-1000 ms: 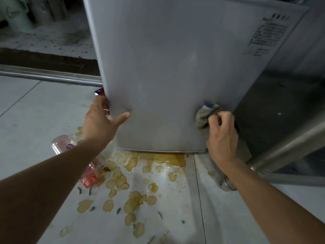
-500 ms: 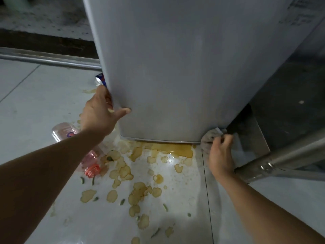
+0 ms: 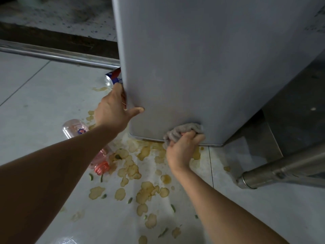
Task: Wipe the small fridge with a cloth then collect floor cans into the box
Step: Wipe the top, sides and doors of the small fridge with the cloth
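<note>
The small grey fridge [image 3: 202,59] fills the upper middle of the view. My left hand [image 3: 114,110] grips its lower left edge, thumb on the front face and fingers behind the edge. My right hand [image 3: 182,147] is closed on a crumpled grey cloth [image 3: 182,131], pressed against the fridge's bottom edge near the middle. A blue, red and white can [image 3: 113,77] lies on the floor behind the fridge's left edge, partly hidden. No box is in view.
A clear plastic bottle [image 3: 77,129] with a pink cap lies on the tiled floor under my left forearm. Brown liquid stains [image 3: 144,191] and green bits spread over the tiles in front of the fridge. A metal pipe [image 3: 281,171] juts in at the right; a metal rail [image 3: 58,56] crosses behind.
My right hand has slid the cloth down the fridge face to the bottom right corner, then left along the bottom edge. My left hand has kept its grip on the left edge.
</note>
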A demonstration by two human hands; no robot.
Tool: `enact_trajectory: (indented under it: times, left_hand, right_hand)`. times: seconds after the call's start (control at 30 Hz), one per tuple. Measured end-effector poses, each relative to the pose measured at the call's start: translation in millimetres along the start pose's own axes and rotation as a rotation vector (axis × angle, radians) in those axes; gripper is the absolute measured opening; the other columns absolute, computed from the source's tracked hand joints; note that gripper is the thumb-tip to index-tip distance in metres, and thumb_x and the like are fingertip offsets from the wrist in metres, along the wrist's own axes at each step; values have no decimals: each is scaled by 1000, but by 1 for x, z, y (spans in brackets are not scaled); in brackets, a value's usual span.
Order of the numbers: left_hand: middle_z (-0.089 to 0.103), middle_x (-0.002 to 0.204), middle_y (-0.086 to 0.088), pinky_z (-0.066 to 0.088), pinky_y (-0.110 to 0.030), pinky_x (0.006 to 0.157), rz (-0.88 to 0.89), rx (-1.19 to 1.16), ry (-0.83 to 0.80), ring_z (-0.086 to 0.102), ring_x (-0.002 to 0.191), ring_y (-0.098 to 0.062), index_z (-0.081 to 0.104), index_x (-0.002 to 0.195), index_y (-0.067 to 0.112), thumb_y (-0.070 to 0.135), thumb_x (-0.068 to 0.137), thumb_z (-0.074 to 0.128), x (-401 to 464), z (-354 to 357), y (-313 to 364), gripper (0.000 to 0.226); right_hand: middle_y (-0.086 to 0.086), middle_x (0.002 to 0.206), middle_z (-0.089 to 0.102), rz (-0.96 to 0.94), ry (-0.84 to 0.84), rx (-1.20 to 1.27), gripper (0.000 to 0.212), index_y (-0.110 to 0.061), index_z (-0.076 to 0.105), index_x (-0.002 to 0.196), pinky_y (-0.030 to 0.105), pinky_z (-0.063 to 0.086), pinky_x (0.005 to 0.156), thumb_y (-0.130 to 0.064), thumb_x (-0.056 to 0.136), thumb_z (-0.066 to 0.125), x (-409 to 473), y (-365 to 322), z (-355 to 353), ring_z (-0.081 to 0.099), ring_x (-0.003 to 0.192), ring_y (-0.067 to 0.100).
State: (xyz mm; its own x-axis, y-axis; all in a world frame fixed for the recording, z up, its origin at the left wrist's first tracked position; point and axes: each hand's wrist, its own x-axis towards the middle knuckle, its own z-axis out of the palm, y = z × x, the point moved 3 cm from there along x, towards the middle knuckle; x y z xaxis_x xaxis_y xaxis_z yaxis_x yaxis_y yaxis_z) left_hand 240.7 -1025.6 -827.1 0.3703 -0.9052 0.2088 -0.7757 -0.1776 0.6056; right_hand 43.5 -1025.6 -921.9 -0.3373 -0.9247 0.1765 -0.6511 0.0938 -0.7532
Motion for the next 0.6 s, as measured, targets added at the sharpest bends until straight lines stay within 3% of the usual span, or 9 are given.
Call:
enact_trajectory:
  times: [0.07, 0.2, 0.33, 0.47, 0.6]
  left_hand:
    - [63, 94, -3, 55, -45, 70, 14, 0, -6, 62, 82, -26, 43, 101, 17, 47, 68, 76, 0, -1, 0, 55]
    - [64, 95, 3, 55, -42, 69, 23, -74, -2, 64, 84, -18, 45, 100, 19, 44, 69, 76, -4, 0, -5, 51]
    - [62, 92, 7, 52, -35, 71, 8, -136, -74, 65, 86, -15, 44, 93, 23, 35, 76, 75, -11, 6, -16, 37]
    - [64, 88, 0, 49, -36, 72, -27, -83, -111, 64, 86, -26, 47, 86, 17, 34, 77, 73, 0, 5, -19, 32]
    - [61, 85, 3, 40, -30, 66, -26, -57, -168, 59, 82, -23, 48, 88, 17, 37, 77, 72, 6, 3, -18, 33]
  right_hand:
    - [20, 123, 33, 14, -2, 25, 50, 6, 45, 112, 17, 37, 84, 4, 70, 72, -8, -9, 3, 46, 103, 28]
    - [24, 119, 37, 50, 51, 29, 43, 10, 45, 110, 21, 40, 86, 12, 71, 62, 13, 10, -23, 46, 99, 31]
    - [31, 125, 34, 103, 172, 14, 51, 16, 37, 121, 20, 31, 91, 15, 73, 55, 28, 24, -43, 43, 103, 38]
    - [25, 133, 25, 368, 178, 134, 64, 10, 29, 126, 25, 38, 96, 9, 73, 65, 24, 6, -25, 41, 113, 37]
    - [25, 131, 28, 338, 80, 156, 55, 12, 31, 124, 20, 31, 93, 7, 77, 59, -5, -23, 17, 39, 113, 35]
